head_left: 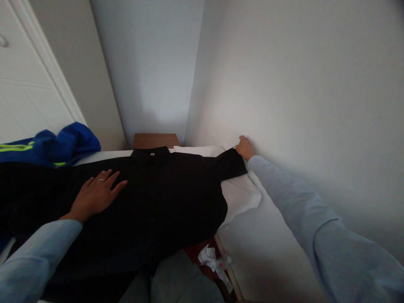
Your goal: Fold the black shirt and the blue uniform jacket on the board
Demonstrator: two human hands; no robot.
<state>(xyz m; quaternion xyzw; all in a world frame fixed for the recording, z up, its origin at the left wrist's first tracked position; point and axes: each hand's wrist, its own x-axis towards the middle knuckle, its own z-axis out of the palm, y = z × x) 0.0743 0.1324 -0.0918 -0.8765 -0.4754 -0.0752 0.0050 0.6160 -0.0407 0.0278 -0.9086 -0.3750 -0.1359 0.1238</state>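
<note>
A black collared shirt (186, 198) lies spread out across a white-covered surface, its collar towards the far side and a small pale label at the neck. My left hand (96, 193) rests flat on the dark cloth left of the collar, fingers spread, a ring on one finger. At the far right, my right hand (245, 147) is closed on the end of the shirt's short sleeve, close against the wall. White cloth (241, 193) shows from under the sleeve. The shirt's near edge hangs by my legs.
Blue clothing with yellow-green stripes (71, 141) lies at the far left beside a white wardrobe (28, 75). A brown wooden piece (154, 140) stands in the corner. The pale wall (299, 105) borders the right side. Crumpled white paper (208, 257) lies below the shirt's near edge.
</note>
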